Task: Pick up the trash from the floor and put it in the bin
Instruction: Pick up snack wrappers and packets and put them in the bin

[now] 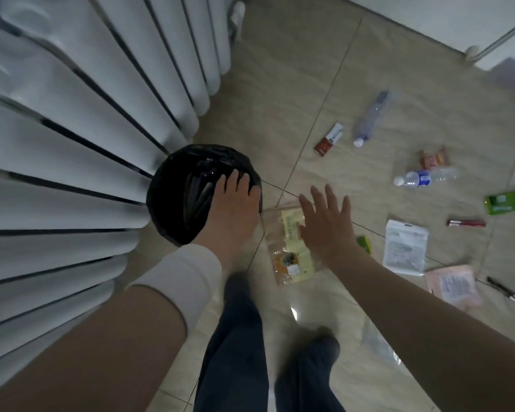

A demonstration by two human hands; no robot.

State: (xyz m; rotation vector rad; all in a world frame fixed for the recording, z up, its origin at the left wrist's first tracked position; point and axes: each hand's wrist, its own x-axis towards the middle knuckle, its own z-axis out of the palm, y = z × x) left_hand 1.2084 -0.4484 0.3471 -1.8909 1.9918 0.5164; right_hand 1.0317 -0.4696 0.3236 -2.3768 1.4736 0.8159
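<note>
A round bin (173, 185) lined with a black bag stands on the tiled floor beside the radiator. My left hand (229, 209) hovers over its right rim, fingers together, holding nothing that I can see. My right hand (324, 221) is spread open above a clear plastic wrapper with yellow print (286, 251) lying just right of the bin. Trash is scattered to the right: two plastic bottles (372, 117) (422, 177), a red and white box (329, 139), a snack packet (434, 157), a white pouch (405, 246), a pink packet (455, 285).
A white radiator (72, 129) fills the left side. My legs and feet (235, 337) stand below the bin. A green carton (509, 202), a red stick (466, 223), a black pen (504, 290) and a clear bag (381, 343) also lie on the floor.
</note>
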